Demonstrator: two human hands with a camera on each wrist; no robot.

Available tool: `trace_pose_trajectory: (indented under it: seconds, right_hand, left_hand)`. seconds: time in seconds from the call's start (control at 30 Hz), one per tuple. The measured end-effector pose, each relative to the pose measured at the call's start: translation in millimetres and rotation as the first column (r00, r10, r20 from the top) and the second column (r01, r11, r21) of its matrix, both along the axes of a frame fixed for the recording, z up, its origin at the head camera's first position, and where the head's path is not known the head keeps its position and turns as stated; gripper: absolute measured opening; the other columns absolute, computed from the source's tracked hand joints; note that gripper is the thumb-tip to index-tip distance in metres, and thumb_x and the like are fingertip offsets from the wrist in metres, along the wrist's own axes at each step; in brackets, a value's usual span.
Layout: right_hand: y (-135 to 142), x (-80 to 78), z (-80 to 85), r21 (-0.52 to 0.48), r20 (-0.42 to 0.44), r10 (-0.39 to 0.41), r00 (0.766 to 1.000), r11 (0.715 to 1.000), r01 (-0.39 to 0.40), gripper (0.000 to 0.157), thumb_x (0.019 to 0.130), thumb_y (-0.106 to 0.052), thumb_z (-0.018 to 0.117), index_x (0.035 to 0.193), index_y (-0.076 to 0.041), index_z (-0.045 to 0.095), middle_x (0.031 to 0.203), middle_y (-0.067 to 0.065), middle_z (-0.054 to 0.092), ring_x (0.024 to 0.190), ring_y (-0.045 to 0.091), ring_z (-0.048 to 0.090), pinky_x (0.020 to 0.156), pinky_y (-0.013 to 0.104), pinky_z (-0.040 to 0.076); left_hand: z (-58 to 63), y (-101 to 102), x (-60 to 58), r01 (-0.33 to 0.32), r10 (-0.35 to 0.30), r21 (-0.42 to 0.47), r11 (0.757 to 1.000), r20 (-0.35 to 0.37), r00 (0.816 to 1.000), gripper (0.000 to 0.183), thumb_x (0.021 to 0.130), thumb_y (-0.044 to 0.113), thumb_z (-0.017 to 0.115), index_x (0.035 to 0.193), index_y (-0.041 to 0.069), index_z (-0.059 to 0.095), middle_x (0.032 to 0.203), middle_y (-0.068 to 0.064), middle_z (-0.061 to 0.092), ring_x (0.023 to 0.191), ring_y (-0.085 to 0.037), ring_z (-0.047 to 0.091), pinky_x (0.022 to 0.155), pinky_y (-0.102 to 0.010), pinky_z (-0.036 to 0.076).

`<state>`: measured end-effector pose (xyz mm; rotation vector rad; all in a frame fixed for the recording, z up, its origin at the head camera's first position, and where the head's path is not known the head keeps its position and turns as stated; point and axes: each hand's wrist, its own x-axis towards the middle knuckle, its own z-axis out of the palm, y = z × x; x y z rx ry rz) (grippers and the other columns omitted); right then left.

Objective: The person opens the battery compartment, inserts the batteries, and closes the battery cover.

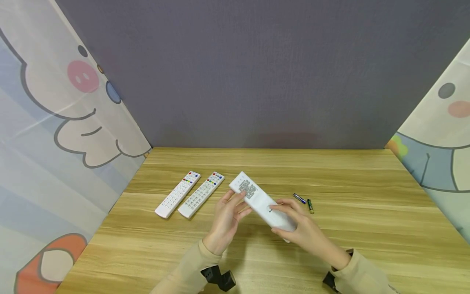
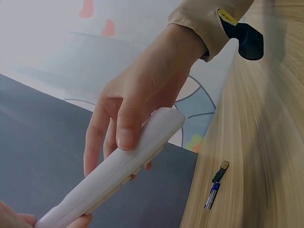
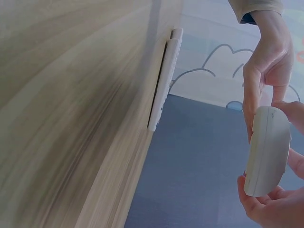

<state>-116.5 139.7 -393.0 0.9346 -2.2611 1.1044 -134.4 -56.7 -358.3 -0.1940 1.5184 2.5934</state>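
Back side up, a white remote control [image 1: 260, 203] is held tilted over the table between both hands. My left hand [image 1: 225, 218] holds it near its far end, by the grey printed label, thumb on top and fingers beneath. At the nearer end my right hand [image 1: 304, 225] grips it, with a finger on the small dark mark of the back cover. The left wrist view shows the right thumb on the side of the remote [image 2: 107, 173], its buttons facing down. A blue battery [image 1: 299, 198] and a green battery [image 1: 310, 206] lie just beyond the right hand.
Two more white remotes, one at the left [image 1: 178, 194] and one beside it [image 1: 201, 195], lie buttons up on the wooden table [image 1: 367, 196]. A grey panel [image 1: 271, 73] stands along the table's back edge, with printed cloths at both sides.
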Motion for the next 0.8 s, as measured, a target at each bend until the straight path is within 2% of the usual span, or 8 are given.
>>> trace_pose_trajectory:
  seconds: [0.27,0.4,0.53,0.67,0.77,0.8]
  right_hand:
    - [-1.6,-2.4,-3.2,0.007,-0.076,0.044,0.996,0.999,-0.044,0.049,0.067,-0.017,0.076,0.112,-0.005,0.06,0.115,0.012,0.049,0.094,0.021,0.05,0.077,0.021,0.049]
    - [-2.0,-1.5,-4.5,0.01,-0.043,0.046,0.998,0.999,-0.046,0.043,0.078,-0.033,0.066,0.11,-0.005,0.061,0.114,0.014,0.049,0.096,0.021,0.049,0.08,0.017,0.047]
    - [-2.7,-0.5,-4.6,0.015,-0.026,0.019,0.999,1.0,-0.019,0.046,0.081,-0.043,0.055,0.107,-0.006,0.062,0.113,0.013,0.049,0.096,0.022,0.049,0.075,0.023,0.051]
    - [-4.1,-0.9,-3.3,0.003,-0.077,0.004,0.997,1.0,-0.003,0.04,0.072,-0.028,0.071,0.105,-0.007,0.062,0.109,0.014,0.051,0.092,0.025,0.052,0.067,0.028,0.054]
    - [-5.6,-0.4,-2.0,-0.001,-0.099,-0.003,0.995,1.0,0.003,0.043,0.063,-0.013,0.076,0.104,-0.006,0.062,0.107,0.015,0.052,0.09,0.028,0.054,0.064,0.028,0.055]
    - [-6.0,-0.2,-1.9,0.003,-0.094,-0.007,0.996,1.0,0.007,0.043,0.063,-0.012,0.076,0.103,-0.006,0.062,0.107,0.015,0.052,0.089,0.028,0.054,0.063,0.029,0.055]
  left_hand:
    - [-0.4,-0.5,-0.1,-0.002,0.002,0.003,1.0,0.004,1.0,0.037,0.086,0.006,0.053,0.12,-0.006,0.044,0.092,-0.006,0.061,0.076,-0.016,0.062,0.072,-0.029,0.054]
    - [-0.5,-0.9,0.2,0.003,-0.003,-0.007,1.0,0.006,1.0,0.037,0.085,0.006,0.054,0.119,-0.006,0.044,0.092,-0.005,0.061,0.076,-0.016,0.062,0.072,-0.029,0.054]
    - [-0.3,-0.7,0.8,0.003,-0.003,-0.014,1.0,0.009,1.0,0.038,0.085,0.006,0.054,0.12,-0.006,0.045,0.092,-0.005,0.062,0.076,-0.016,0.062,0.072,-0.029,0.054]
    - [0.2,0.0,0.7,-0.007,0.007,-0.019,1.0,0.021,1.0,0.037,0.085,0.006,0.054,0.119,-0.004,0.045,0.092,-0.005,0.061,0.077,-0.016,0.062,0.072,-0.029,0.054]
    - [0.3,0.4,0.3,-0.014,0.014,-0.017,1.0,0.028,1.0,0.036,0.085,0.006,0.054,0.118,-0.003,0.047,0.092,-0.005,0.061,0.076,-0.016,0.062,0.072,-0.029,0.054]
    - [0.3,0.5,0.2,-0.015,0.015,-0.018,1.0,0.029,0.999,0.035,0.085,0.006,0.054,0.118,-0.003,0.047,0.092,-0.005,0.061,0.076,-0.016,0.062,0.071,-0.029,0.054]
